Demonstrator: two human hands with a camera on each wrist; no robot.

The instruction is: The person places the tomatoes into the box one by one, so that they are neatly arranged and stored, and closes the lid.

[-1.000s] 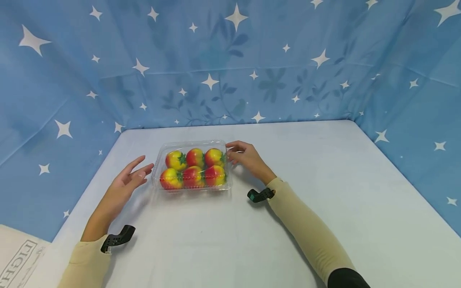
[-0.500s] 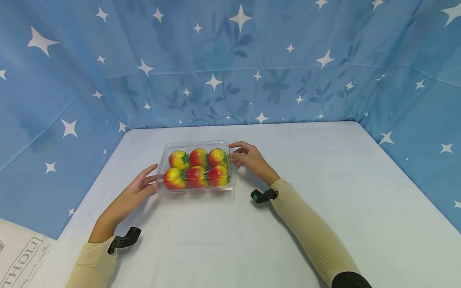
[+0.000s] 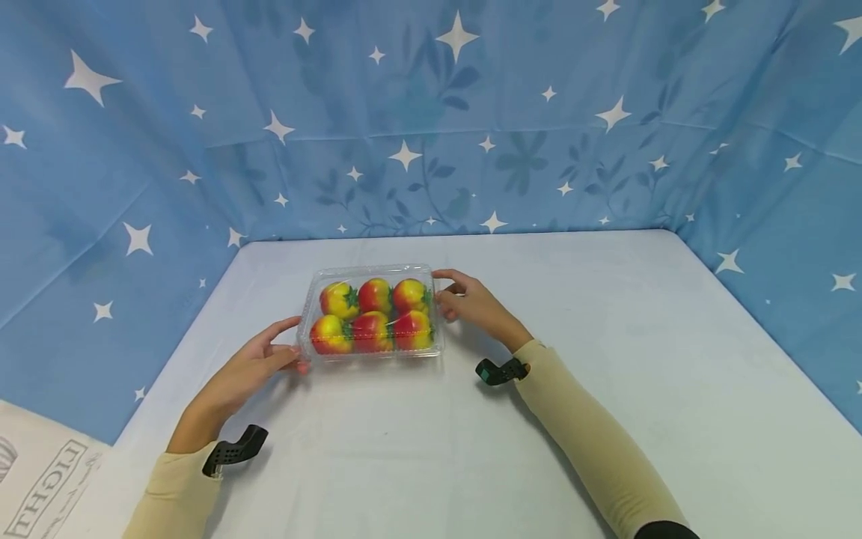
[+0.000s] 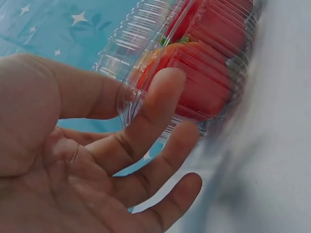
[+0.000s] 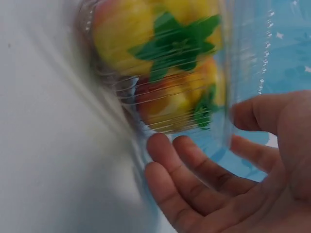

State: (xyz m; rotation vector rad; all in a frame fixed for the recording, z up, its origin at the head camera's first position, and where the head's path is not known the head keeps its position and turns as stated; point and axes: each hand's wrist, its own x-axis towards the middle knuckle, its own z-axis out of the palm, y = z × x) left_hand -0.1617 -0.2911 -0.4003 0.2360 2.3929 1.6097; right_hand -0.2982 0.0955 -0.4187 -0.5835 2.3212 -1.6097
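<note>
A clear plastic box (image 3: 370, 355) with its lid down holds several red-and-yellow fruits (image 3: 373, 332) with green leaves. It stands on the left half of the white table. My left hand (image 3: 252, 367) grips the box's left end; in the left wrist view the thumb is at the ribbed rim (image 4: 127, 104) and a bent finger (image 4: 165, 92) lies against the side wall. My right hand (image 3: 474, 303) holds the opposite end. In the right wrist view its thumb (image 5: 248, 114) meets the box edge, while other fingers curl below, close to the wall.
White cloth (image 3: 485, 449) covers the table. A blue curtain with white stars (image 3: 431, 112) hangs behind and along both sides. A pale printed sheet or bag (image 3: 47, 479) lies at the lower left. Each wrist wears a black camera mount (image 3: 236, 449).
My left hand has come in from the left and taken hold of the box's left end. My right hand stays at the right end. The head view has shifted slightly.
</note>
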